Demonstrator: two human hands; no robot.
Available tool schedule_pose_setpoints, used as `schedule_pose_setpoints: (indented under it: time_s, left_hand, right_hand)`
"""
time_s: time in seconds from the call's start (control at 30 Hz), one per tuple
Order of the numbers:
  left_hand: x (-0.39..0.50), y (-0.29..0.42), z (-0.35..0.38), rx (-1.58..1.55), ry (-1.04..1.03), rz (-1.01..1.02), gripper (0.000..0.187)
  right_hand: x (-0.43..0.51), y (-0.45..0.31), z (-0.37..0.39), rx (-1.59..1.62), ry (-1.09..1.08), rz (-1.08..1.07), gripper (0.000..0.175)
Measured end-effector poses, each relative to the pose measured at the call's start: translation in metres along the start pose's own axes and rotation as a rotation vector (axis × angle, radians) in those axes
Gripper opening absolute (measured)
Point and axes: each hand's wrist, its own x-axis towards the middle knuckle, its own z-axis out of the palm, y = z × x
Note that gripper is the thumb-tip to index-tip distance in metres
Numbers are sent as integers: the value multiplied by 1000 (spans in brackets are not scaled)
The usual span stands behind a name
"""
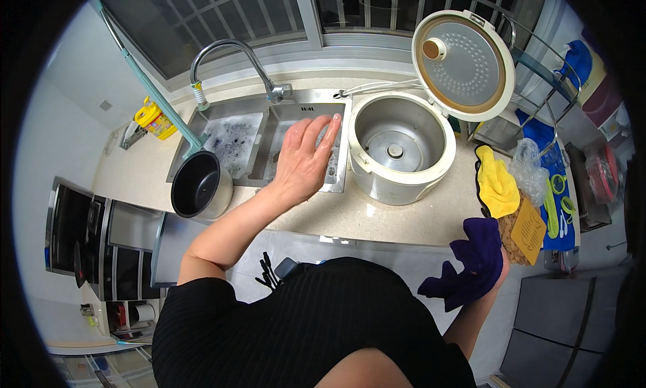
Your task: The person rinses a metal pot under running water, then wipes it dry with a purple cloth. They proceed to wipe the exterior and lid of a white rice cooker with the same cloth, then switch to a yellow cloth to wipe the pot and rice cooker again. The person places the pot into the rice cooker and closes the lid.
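Observation:
My left hand (pixel 305 161) is held up over the right basin of the stainless steel sink (pixel 337 185), fingers spread, wet and holding nothing. My right hand (pixel 499 271) grips a dark purple cloth (pixel 474 259) that hangs past the counter's front edge. Between the hands stands a large white rice cooker (pixel 393 183), its lid (pixel 472 60) raised and no inner pot inside; the bare heating plate shows. Soapy water (pixel 232 140) fills the sink's left basin. A pot with a black interior (pixel 199 186) stands at the sink's front left corner, a pale green handle leaning behind it.
A chrome faucet (pixel 277 91) arches over the sink. A yellow bottle (pixel 154 118) stands at the back left. On the right lie a yellow cloth (pixel 497 183), a clear plastic bag (pixel 529 166), a yellow card (pixel 528 231) and green utensils (pixel 551 214), near a metal rack (pixel 547 105).

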Motion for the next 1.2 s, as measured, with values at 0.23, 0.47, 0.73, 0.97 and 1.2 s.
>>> schedule_pose_setpoints:
  time_s: [0.23, 0.47, 0.73, 0.97, 1.2]
  left_hand:
    - [-21, -4, 10, 564, -50, -62, 78]
    - [-25, -7, 14, 638, -5, -54, 84]
    - [-28, -8, 12, 716, -2, -32, 90]
    - [-28, -8, 9, 752, 14, -17, 94]
    - [-28, -21, 9, 806, 27, -57, 90]
  right_hand:
    - [-20, 14, 17, 44, 69, 95, 39]
    - [-37, 15, 28, 220, 217, 350, 33]
    - [-22, 2, 25, 40, 164, 183, 33]
    - [-30, 11, 33, 238, 184, 299, 32]
    - [-9, 8, 16, -14, -71, -76, 44]
